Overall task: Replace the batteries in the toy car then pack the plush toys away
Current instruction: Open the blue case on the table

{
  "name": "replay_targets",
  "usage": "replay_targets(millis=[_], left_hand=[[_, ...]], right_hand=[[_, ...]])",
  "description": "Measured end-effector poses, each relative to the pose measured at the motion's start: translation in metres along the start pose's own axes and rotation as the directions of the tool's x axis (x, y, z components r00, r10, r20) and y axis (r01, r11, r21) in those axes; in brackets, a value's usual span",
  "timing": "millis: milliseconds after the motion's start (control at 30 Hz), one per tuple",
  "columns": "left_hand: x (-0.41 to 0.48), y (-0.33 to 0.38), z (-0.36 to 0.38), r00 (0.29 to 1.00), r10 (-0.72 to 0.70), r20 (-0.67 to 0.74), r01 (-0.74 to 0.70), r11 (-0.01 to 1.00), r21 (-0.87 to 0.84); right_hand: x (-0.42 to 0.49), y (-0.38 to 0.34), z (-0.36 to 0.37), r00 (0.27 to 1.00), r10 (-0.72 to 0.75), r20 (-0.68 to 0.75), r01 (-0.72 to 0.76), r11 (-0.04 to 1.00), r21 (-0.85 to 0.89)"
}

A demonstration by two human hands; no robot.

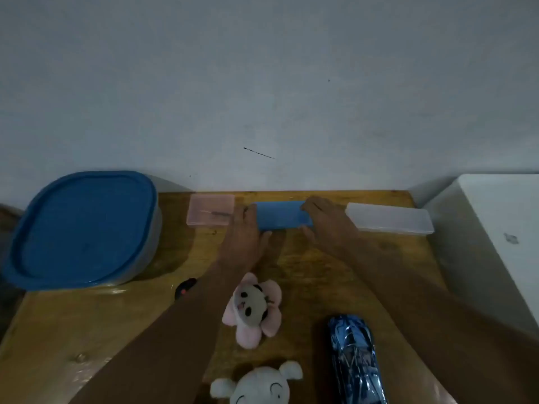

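A blue rectangular box [280, 215] lies at the back of the wooden table [87, 330]. My left hand [243, 237] grips its left end and my right hand [326, 221] grips its right end, fingers over the top and thumbs at the front. A shiny blue toy car [354, 358] lies near the front right. A pink panda plush [252, 309] sits in the middle, and a white plush [259, 384] lies at the front edge of the view.
A large container with a blue lid [84, 228] stands at the left. A pink transparent box [208, 214] and a clear box [389, 218] flank the blue box. A white appliance [495, 234] stands at the right. A small black object [183, 287] peeks from under my left forearm.
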State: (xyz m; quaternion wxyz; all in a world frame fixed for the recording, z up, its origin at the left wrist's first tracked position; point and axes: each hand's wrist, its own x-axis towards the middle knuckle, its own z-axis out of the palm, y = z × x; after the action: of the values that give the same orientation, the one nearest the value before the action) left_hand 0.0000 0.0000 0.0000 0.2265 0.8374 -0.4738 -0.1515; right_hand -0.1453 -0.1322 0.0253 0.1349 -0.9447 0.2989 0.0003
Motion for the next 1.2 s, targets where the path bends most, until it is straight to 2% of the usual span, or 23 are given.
replay_targets(millis=[200,467,667,800,1033,1100,1200], left_hand=[[0.005,-0.006,0.016,0.996,-0.073,-0.05,0.07,0.996,-0.064],[0.009,-0.005,0.021,0.985,-0.126,-0.117,0.11,0.985,-0.131],[0.01,-0.006,0.021,0.98,-0.152,-0.129,0.137,0.983,-0.122],[0.011,-0.006,0.022,0.979,-0.14,-0.146,0.124,0.985,-0.119],[0.011,-0.003,0.022,0.975,-0.152,-0.159,0.126,0.979,-0.163],[0.012,-0.003,0.021,0.973,-0.165,-0.163,0.129,0.969,-0.213],[0.012,-0.002,0.019,0.965,-0.196,-0.177,0.136,0.944,-0.301]], right_hand=[[0.006,0.005,0.017,0.997,-0.069,-0.02,0.067,0.996,-0.065],[0.01,-0.002,0.02,0.989,-0.134,-0.059,0.101,0.916,-0.389],[0.016,-0.006,0.016,0.986,-0.145,0.077,0.164,0.861,-0.481],[0.019,-0.011,0.018,0.976,-0.133,0.17,0.209,0.788,-0.579],[0.025,-0.012,0.011,0.958,-0.158,0.24,0.275,0.75,-0.602],[0.025,-0.01,0.009,0.949,-0.167,0.268,0.295,0.773,-0.562],[0.026,-0.008,-0.004,0.957,-0.2,0.212,0.277,0.85,-0.449]])
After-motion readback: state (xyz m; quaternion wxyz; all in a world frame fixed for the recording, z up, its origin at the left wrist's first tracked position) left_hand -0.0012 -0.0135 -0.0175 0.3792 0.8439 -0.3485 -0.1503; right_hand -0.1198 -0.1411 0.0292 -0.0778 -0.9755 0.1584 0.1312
